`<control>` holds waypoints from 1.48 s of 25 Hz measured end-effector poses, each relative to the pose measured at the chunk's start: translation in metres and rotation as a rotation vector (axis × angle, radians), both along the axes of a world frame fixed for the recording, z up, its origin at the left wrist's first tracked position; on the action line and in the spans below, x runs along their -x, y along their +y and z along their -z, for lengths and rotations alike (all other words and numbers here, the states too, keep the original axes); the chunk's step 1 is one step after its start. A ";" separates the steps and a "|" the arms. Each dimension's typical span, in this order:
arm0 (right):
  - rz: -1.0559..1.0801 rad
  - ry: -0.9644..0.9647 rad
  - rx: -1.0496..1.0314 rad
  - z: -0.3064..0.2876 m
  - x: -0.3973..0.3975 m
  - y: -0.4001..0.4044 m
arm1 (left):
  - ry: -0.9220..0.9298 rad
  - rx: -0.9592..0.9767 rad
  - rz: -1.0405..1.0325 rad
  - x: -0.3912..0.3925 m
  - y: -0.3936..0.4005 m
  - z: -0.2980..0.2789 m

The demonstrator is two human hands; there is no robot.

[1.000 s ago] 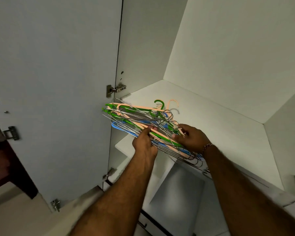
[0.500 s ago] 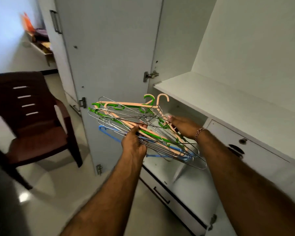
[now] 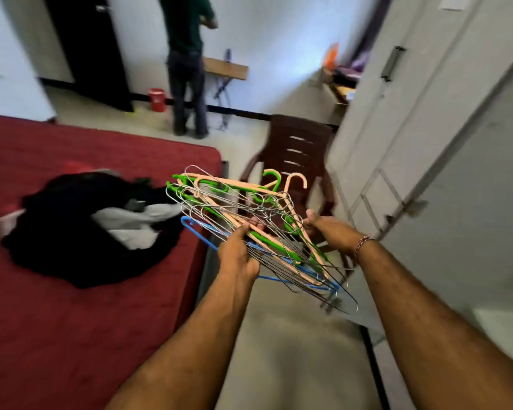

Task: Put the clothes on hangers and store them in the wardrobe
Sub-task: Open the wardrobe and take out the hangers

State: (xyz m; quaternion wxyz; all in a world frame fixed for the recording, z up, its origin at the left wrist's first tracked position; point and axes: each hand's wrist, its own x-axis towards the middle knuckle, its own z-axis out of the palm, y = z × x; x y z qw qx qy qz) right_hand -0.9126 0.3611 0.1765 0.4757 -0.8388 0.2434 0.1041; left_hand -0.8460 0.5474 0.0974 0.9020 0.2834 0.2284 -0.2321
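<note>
Between bed [image 3: 72, 335] and wardrobe [image 3: 427, 143], both hands carry the hangers [image 3: 249, 226] as one flat stack. Left hand [image 3: 239, 253] pinches the near edge, right hand [image 3: 333, 232] props the far side from beneath, likely so the tangled stack cannot spill. Clothes [image 3: 86, 232] lie heaped on the bed, not yet hung.

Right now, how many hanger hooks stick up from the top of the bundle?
2: a green hook and a peach hook right of it. Wire and blue hooks may be hidden in the tangle.
</note>
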 end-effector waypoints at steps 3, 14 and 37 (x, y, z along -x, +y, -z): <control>-0.214 -0.004 -0.041 0.019 -0.104 0.103 | 0.051 -0.016 -0.191 -0.067 0.115 0.017; -1.029 -0.202 0.339 0.157 -0.239 0.532 | 0.342 -0.286 -0.955 -0.072 0.514 0.126; -1.552 0.121 0.212 0.298 -0.408 0.527 | 0.855 -1.775 0.396 -0.100 0.513 0.218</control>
